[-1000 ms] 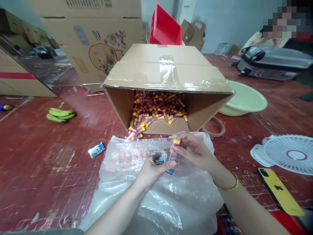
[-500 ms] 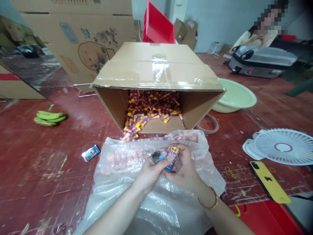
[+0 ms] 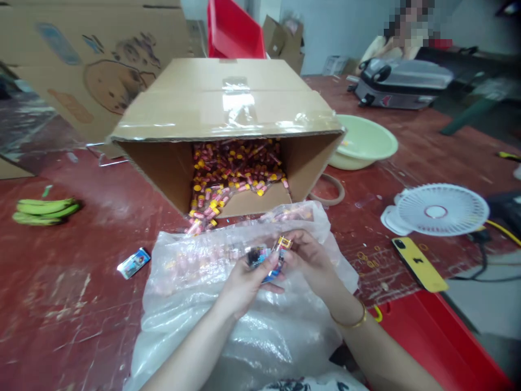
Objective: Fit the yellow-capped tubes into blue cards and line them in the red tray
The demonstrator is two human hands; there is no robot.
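A cardboard box opens beyond a plastic sheet. The left hand pinches a yellow-topped packet under its thumb; the right hand bends around its yellow end, grip unclear. Probably light, slick and stiffish, the packet suits holding by its sides; it lies between both hands.

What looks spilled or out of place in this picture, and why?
Some yellow-capped tubes look spilled: they lie past the left front edge of the cardboard box, while most are inside. The bananas also seem odd, lying directly on the scuffed red floor.
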